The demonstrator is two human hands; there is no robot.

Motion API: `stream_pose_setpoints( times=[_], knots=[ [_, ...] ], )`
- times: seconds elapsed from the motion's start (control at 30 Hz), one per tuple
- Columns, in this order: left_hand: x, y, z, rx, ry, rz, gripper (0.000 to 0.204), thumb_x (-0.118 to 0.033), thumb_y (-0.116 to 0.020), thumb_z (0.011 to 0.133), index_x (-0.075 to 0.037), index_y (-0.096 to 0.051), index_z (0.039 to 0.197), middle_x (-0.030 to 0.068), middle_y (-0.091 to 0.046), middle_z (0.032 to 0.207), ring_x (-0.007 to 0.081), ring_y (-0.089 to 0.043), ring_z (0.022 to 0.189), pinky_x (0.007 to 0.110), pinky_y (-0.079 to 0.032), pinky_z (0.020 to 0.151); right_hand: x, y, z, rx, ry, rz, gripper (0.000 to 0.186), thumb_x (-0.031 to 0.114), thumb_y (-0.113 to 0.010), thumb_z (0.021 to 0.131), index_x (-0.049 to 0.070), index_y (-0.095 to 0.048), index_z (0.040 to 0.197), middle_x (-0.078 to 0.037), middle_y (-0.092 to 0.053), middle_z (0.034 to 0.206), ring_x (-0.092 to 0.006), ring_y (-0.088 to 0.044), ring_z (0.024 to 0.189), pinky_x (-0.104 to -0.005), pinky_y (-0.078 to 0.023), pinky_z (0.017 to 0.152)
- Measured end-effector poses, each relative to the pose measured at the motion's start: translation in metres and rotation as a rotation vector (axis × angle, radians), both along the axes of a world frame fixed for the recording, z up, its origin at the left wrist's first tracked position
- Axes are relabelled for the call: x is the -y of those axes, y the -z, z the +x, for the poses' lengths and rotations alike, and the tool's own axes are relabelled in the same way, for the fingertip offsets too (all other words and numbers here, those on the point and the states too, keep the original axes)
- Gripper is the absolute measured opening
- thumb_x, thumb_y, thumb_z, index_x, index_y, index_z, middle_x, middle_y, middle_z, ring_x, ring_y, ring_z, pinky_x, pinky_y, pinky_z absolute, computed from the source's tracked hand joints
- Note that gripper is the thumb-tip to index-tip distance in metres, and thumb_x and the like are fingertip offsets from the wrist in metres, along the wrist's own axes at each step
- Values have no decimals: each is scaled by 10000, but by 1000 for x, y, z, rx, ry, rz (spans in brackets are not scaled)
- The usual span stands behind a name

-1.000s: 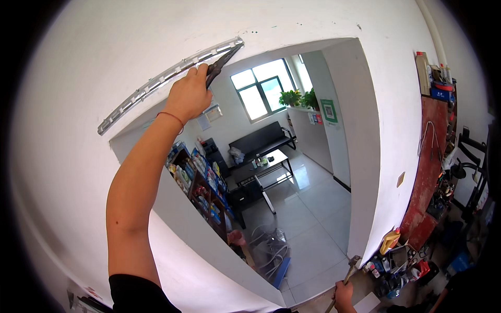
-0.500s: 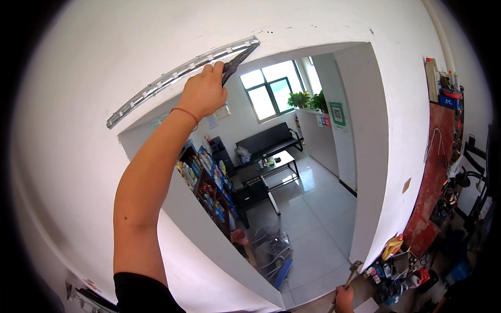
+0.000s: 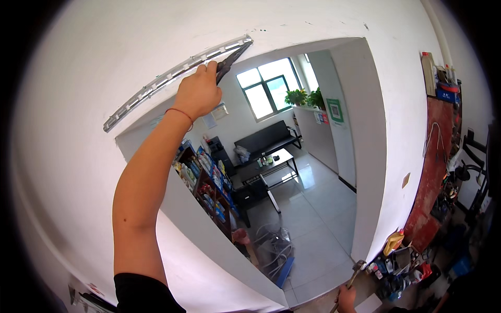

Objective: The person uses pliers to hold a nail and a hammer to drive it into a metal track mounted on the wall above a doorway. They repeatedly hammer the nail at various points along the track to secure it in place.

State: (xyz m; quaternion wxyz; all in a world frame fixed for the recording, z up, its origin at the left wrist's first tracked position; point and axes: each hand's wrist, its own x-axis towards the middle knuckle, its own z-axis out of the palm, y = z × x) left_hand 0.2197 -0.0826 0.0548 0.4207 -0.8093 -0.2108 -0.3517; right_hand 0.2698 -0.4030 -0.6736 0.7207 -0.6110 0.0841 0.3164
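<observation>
My raised left hand [image 3: 198, 91] is closed around dark pliers [image 3: 236, 56]. The jaws of the pliers reach the right end of a long slotted metal rail [image 3: 151, 89], which lies slantwise along the white wall just above the doorway. Whether the jaws grip the rail or only touch it is too small to tell. Low at the right, my right hand [image 3: 345, 300] is wrapped round the handle of a hammer [image 3: 359, 265], its head up, near the foot of the doorway. The lower handle is partly hidden by the fingers.
Through the doorway stand a shelf of bottles [image 3: 209, 185], a black bench [image 3: 269, 136], a low table [image 3: 279, 156] and clear plastic wrap [image 3: 274, 240]. Right of it, a red cabinet [image 3: 436, 156] and a yellow jug [image 3: 394, 242] stand among clutter.
The view has shifted slightly, so the rail and my left hand appear a little further left. Both hands keep their holds; the pliers stay at the rail's right end.
</observation>
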Motion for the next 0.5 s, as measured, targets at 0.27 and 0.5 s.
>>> stream_pose_setpoints(
  times=[0.27, 0.5],
  knots=[
    [-2, -2, -1, -12, -4, -9, 427, -164, -600, 859, -2, -491, 1238, 225, -629, 1115, 418, -698, 917, 478, -591, 798, 6, -8, 2, -51, 95, -7, 132, 123, -582, 893, 39, -482, 881, -43, -465, 610, -170, -455, 406, -343, -398, 335],
    [0, -4, 0, -38, -18, -25, 416, -170, -620, 865, 3, -484, 1219, 228, -626, 1096, 417, -700, 908, 482, -597, 788, 9, -10, 2, -54, 27, 33, 168, 119, -606, 901, 38, -472, 962, -47, -488, 653, -160, -470, 425, -337, -396, 345]
  ],
)
